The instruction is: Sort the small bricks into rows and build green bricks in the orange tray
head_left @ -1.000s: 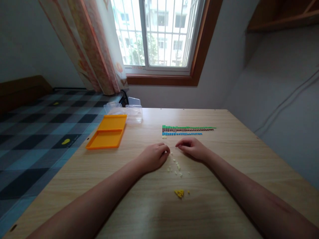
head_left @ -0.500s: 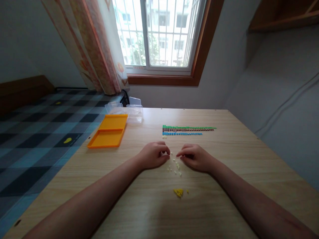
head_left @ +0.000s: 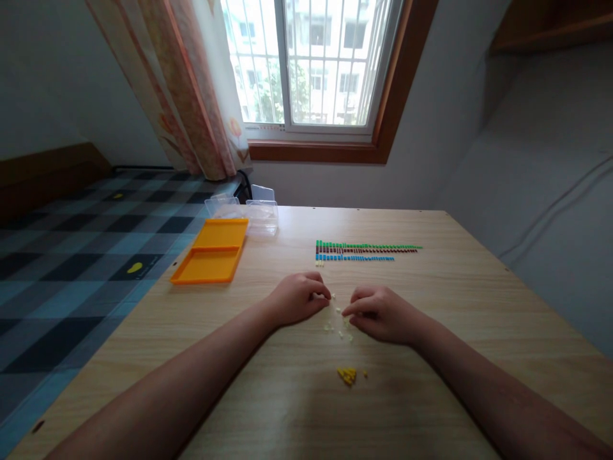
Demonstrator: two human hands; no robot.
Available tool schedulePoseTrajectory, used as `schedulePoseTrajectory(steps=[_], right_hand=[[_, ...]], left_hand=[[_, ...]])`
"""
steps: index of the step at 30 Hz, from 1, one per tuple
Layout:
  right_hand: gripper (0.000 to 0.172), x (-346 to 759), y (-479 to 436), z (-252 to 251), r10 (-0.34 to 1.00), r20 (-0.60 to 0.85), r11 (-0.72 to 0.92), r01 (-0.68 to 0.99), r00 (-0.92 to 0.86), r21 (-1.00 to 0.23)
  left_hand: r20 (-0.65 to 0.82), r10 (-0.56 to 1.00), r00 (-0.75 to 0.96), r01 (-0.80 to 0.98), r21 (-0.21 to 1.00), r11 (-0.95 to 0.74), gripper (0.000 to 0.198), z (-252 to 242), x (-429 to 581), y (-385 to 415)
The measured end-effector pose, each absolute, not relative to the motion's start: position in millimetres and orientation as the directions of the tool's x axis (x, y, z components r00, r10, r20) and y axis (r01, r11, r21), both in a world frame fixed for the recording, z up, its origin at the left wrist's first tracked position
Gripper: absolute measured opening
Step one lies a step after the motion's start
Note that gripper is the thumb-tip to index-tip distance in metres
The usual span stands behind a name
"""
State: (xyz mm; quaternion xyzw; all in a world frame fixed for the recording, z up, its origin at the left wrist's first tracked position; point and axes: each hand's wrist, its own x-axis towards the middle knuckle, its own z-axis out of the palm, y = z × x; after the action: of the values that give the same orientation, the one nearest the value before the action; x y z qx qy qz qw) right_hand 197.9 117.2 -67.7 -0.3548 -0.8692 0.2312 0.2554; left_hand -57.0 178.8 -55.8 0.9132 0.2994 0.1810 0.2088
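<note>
Small cream pieces (head_left: 341, 335) lie loosely scattered on the table between and just below the two hands. My left hand (head_left: 301, 297) rests at their left, its index finger and thumb brought together; whether a tiny piece is between them cannot be made out. One cream piece (head_left: 334, 296) lies right beside those fingertips. On the other side, my right hand (head_left: 380, 313) reaches in with its index finger stretched out and the thumb a little apart, over the scattered pieces. Its fingertips partly cover some of them. Closer to me is a small heap of yellow pieces (head_left: 347, 375).
Beyond the hands, rows of green pieces (head_left: 354, 245), brown pieces (head_left: 330, 250) and blue pieces (head_left: 354, 258) run left to right, with a short cream row (head_left: 319, 264) below. An orange tray (head_left: 211, 281) and clear plastic boxes (head_left: 262, 220) stand at the back left of the wooden table (head_left: 268, 396).
My right hand has come down toward me, over the scattered cream pieces. The left finger and thumb have drawn closer together. The view has shifted slightly.
</note>
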Motion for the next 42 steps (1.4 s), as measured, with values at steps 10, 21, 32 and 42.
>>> schedulePoseTrajectory(steps=[10,21,32,42], right_hand=[[0.023,202,128,-73,0.747,0.338,0.664,0.615,-0.573,-0.424],[0.017,205,120,-68,0.709,0.384,0.703,0.543,-0.592,-0.460],[0.021,195,129,-75,0.751,0.354,0.659,0.655,-0.557,-0.369],[0.019,196,127,-75,0.762,0.379,0.645,0.663,-0.525,-0.380]], left_hand=[[0.231,0.622,0.749,0.501,0.418,-0.758,0.018,-60,-56,180],[0.264,0.653,0.710,0.539,0.392,-0.745,0.015,-62,-56,179],[0.267,0.656,0.706,0.549,0.379,-0.745,0.011,-61,-52,178],[0.268,0.669,0.693,0.565,0.374,-0.735,0.006,-62,-53,179]])
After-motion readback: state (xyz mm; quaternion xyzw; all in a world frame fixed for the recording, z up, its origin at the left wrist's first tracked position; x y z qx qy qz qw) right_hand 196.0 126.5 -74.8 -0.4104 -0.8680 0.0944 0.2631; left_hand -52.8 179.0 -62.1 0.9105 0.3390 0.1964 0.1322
